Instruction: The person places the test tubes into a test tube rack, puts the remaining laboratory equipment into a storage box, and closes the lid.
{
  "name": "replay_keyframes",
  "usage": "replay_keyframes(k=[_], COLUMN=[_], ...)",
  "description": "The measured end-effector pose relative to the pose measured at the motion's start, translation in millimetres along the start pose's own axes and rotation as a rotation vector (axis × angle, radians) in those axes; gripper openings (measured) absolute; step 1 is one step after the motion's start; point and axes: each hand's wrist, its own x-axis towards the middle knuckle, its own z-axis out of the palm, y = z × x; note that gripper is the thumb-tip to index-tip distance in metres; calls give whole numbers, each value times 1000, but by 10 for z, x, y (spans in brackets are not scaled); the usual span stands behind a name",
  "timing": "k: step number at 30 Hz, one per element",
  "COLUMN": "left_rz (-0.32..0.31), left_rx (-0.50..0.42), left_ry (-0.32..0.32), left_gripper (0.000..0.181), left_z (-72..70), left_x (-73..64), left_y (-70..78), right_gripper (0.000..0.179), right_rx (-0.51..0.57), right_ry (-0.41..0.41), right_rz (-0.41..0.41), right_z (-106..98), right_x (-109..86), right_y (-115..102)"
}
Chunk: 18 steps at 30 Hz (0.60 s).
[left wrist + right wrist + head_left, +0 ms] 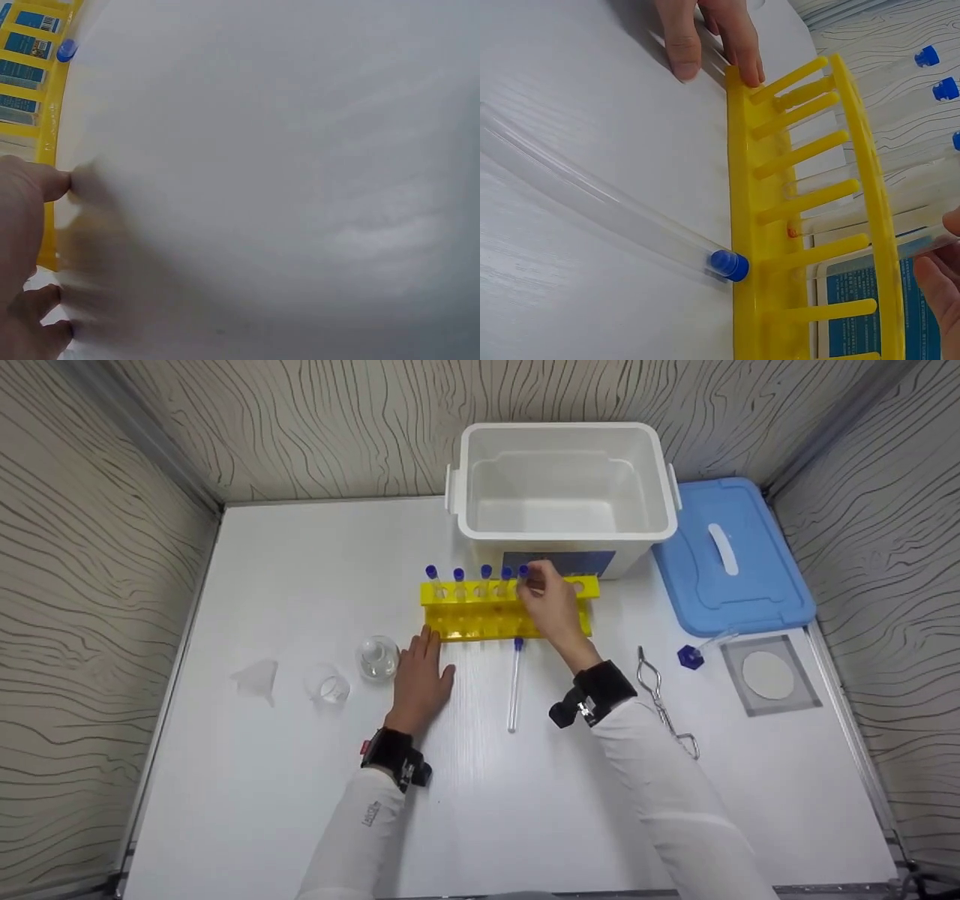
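Note:
A yellow test tube rack (465,622) holds several clear test tubes with blue caps. My right hand (556,611) pinches the upper part of a blue-capped test tube (523,572) standing in the rack, toward its right end. In the right wrist view, fingertips (939,289) show beside that tube. My left hand (421,681) lies flat, its straight fingers touching the rack's front left corner; the left wrist view has its thumb (54,182) by the yellow edge. Another capped test tube (514,690) lies on the table, cap against the rack's front.
Behind the rack stands a white bin (562,538), with its blue lid (739,570) to the right. Metal tongs (660,701), a small blue-based glass cylinder (691,657) and a wire gauze (771,675) lie rightward. Leftward are a stoppered glass vessel (377,658), a beaker (332,688) and a funnel (256,679).

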Motion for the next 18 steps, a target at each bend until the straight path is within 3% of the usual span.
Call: replay_keyframes(k=[11,18], left_rz=[-1,11], left_rx=[-4,-5], left_ry=[-12,22], left_gripper=[69,68], left_z=[15,37], left_x=[-17,-4], left_y=[6,-29], right_gripper=[40,36], right_rx=[-3,26], right_ry=[-12,45], right_rz=[42,10], right_z=[-17,-74], right_x=[-69,-217], right_y=[53,68])
